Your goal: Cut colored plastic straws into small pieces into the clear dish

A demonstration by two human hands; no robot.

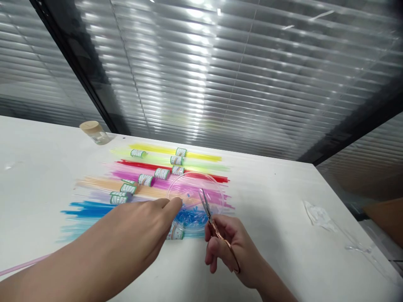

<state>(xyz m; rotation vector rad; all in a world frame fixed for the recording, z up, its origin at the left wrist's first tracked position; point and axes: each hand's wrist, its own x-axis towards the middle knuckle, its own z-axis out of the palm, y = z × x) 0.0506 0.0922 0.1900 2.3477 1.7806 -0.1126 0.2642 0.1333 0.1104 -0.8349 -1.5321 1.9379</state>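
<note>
My left hand (154, 218) is closed in a pinch on a thin pink straw (25, 265). The straw runs out from behind my forearm at the lower left, and its middle is hidden. In my right hand (231, 245) is a pair of scissors (206, 206) with copper-coloured handles, the blades pointing up and slightly apart. Both hands are over a transparent round dish (223, 191). Small cut pieces (192, 216), mostly bluish, lie inside it. The scissor blades are just right of my left fingertips.
Under and behind the dish lie bundles of thin straws in paper bands: yellow (201, 156), red (214, 177), purple (122, 175), orange (94, 182), blue (85, 208). A lidded jar (96, 133) stands back left. A crumpled white wrapper (317, 216) lies right. Window blinds (195, 84) rise behind.
</note>
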